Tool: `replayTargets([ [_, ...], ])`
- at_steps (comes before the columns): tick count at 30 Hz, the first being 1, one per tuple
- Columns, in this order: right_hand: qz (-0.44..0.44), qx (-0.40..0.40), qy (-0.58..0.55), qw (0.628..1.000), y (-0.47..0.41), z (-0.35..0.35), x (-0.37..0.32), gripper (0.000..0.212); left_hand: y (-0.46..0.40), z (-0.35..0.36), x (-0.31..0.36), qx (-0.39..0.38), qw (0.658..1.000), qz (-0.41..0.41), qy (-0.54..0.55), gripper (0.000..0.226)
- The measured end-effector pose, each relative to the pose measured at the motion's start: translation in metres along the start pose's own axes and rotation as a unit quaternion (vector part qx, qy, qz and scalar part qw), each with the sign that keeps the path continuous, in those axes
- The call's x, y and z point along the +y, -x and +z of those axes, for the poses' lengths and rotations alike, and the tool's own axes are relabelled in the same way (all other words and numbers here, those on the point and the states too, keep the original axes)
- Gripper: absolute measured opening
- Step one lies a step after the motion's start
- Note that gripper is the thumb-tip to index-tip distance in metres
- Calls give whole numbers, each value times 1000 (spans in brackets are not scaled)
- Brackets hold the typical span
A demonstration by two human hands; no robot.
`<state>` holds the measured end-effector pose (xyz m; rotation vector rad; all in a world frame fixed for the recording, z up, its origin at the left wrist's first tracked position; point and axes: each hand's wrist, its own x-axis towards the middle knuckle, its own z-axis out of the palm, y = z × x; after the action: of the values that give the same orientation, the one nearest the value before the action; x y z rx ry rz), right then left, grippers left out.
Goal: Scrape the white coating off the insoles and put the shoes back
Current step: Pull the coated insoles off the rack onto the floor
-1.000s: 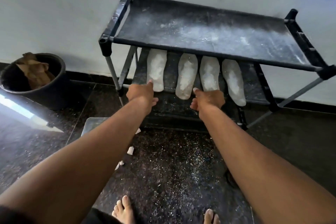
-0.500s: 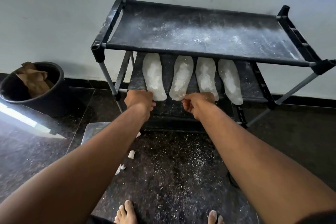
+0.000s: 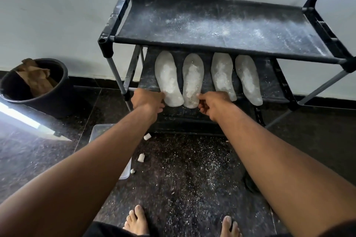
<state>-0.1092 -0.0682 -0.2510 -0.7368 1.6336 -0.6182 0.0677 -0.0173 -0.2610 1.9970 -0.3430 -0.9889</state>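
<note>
Several white-coated insoles lie side by side on the lower shelf [image 3: 269, 82] of a black shoe rack. My left hand [image 3: 147, 101] pinches the near end of the leftmost insole [image 3: 167, 79]. My right hand [image 3: 212, 104] pinches the near end of the second insole [image 3: 192, 81]. Two more insoles, one [image 3: 222, 75] and another [image 3: 248, 79], lie to the right, untouched. No shoes are visible.
The rack's top shelf [image 3: 212, 23] is dusted with white powder and overhangs the insoles. A black bucket [image 3: 38, 90] with brown paper stands at the left by the wall. A clear plastic box [image 3: 100, 131], small white chunks [image 3: 147, 136] and powder lie on the dark floor. My bare feet are at the bottom.
Both hands drew back toward me from the shelf and now pinch the near ends of the two left insoles, which have slid forward to the shelf's front edge.
</note>
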Motion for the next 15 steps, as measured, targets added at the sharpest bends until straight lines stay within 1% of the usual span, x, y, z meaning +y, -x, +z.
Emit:
replayTargets([
  [2, -4, -6, 11, 1000, 3, -3, 1, 8, 3, -1, -2, -46, 998, -22, 22, 26],
  [3, -9, -6, 14, 1000, 7, -6, 2, 9, 4, -2, -3, -50, 998, -23, 37, 24],
  [5, -19, -3, 21, 1000, 18, -13, 7, 9, 12, -7, -5, -38, 998, -18, 53, 21],
  [8, -25, -2, 26, 999, 34, -25, 19, 9, 34, -19, -12, -18, 998, -22, 53, 24],
  [15, -21, -50, 33, 998, 82, -50, 58, 8, 90, -53, -61, 56, 996, -68, 36, 35],
])
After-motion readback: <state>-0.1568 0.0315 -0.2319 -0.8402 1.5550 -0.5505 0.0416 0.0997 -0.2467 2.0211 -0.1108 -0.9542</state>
